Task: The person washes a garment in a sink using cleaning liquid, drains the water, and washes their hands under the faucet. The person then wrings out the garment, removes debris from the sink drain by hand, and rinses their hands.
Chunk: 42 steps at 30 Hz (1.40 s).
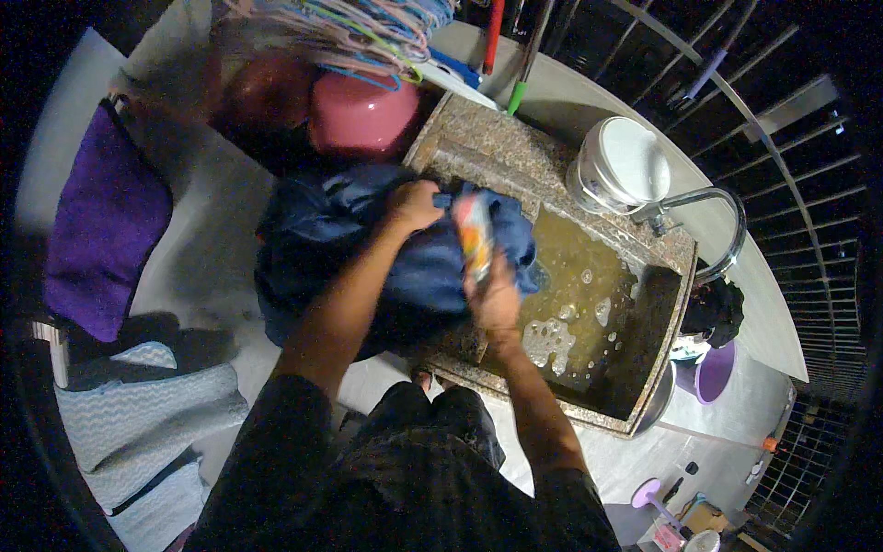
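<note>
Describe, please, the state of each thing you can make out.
Dark blue cloth: bunched, wetness unclear
White-and-orange item: blurred, held by the right hand
Sink: holding murky, foamy water
Tap: no stream visible
Hangers: bundled
Purple cloth: hanging
White bucket: resting on the sink

Our left hand [418, 204] grips crumpled dark-blue fabric [322, 241]; our right hand [494, 299] holds a blurred, oblong orange-and-white object [475, 237].
</note>
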Each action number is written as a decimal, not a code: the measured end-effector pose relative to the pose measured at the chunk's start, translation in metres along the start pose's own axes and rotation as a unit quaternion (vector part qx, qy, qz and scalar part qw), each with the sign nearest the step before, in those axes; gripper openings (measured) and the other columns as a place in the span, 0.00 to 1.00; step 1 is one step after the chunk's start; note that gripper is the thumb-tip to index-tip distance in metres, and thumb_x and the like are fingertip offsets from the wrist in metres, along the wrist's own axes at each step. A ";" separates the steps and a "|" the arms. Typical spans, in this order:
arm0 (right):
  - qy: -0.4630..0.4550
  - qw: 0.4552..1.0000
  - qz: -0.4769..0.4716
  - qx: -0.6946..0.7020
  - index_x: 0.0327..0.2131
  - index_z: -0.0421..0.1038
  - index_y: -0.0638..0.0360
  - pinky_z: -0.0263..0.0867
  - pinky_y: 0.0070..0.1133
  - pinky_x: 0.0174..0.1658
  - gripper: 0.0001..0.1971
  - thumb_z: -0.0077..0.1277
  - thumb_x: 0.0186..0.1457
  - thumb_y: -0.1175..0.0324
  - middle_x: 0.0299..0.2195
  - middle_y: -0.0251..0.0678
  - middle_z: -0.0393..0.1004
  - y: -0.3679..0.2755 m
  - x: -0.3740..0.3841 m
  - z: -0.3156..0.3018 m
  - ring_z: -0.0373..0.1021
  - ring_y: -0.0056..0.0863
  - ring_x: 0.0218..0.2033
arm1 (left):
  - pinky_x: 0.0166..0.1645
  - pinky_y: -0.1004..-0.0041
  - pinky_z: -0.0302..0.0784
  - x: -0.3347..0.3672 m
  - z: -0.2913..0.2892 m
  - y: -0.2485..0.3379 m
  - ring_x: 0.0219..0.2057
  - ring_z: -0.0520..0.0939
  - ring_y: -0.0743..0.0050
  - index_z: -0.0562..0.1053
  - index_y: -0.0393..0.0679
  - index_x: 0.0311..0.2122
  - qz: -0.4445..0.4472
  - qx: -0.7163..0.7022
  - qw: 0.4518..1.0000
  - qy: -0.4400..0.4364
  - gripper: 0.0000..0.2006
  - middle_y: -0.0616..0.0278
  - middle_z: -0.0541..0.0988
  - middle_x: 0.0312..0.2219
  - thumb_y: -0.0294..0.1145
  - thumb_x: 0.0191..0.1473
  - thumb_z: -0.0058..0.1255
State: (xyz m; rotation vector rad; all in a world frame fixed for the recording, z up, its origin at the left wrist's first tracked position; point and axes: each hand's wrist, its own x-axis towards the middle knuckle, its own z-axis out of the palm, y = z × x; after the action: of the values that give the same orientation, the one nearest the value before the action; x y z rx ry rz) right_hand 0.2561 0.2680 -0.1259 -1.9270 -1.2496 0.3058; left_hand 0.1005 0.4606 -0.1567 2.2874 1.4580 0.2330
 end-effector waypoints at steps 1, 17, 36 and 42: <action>-0.013 1.000 -0.013 -0.025 0.62 0.59 0.62 0.71 0.37 0.48 0.35 0.60 0.54 0.60 0.47 0.58 0.74 0.032 -0.010 0.019 0.74 0.53 0.46 | 0.58 0.61 0.72 -0.005 -0.016 0.002 0.50 0.78 0.46 0.76 0.43 0.51 0.038 -0.069 0.996 -0.052 0.26 0.46 0.79 0.46 0.42 0.47 0.64; -0.085 0.995 0.036 -0.022 0.56 0.62 0.68 0.71 0.32 0.46 0.29 0.60 0.53 0.66 0.43 0.52 0.75 -0.004 -0.035 0.047 0.75 0.43 0.40 | 0.61 0.53 0.62 -0.126 -0.036 -0.031 0.52 0.73 0.50 0.70 0.52 0.59 0.123 0.053 0.956 0.262 0.34 0.53 0.72 0.52 0.44 0.42 0.59; -0.159 0.978 0.116 -0.069 0.58 0.56 0.55 0.71 0.45 0.41 0.36 0.61 0.51 0.52 0.43 0.61 0.74 0.047 -0.030 0.046 0.74 0.61 0.38 | 0.64 0.51 0.57 -0.149 -0.023 -0.041 0.54 0.70 0.47 0.68 0.44 0.58 0.123 0.095 0.952 0.265 0.35 0.51 0.72 0.51 0.43 0.40 0.56; -0.161 0.974 0.139 0.074 0.56 0.62 0.58 0.70 0.41 0.45 0.36 0.61 0.50 0.48 0.39 0.56 0.77 0.054 -0.047 0.009 0.75 0.54 0.43 | 0.65 0.54 0.56 -0.150 -0.026 -0.036 0.56 0.70 0.51 0.66 0.46 0.59 0.098 0.105 0.955 0.258 0.35 0.53 0.72 0.52 0.40 0.42 0.59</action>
State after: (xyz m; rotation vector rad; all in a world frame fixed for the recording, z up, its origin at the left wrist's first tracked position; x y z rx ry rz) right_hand 0.2641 0.2224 -0.1811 -1.9735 -1.1176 0.8620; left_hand -0.0044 0.3458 -0.1363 2.6829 1.5449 0.8236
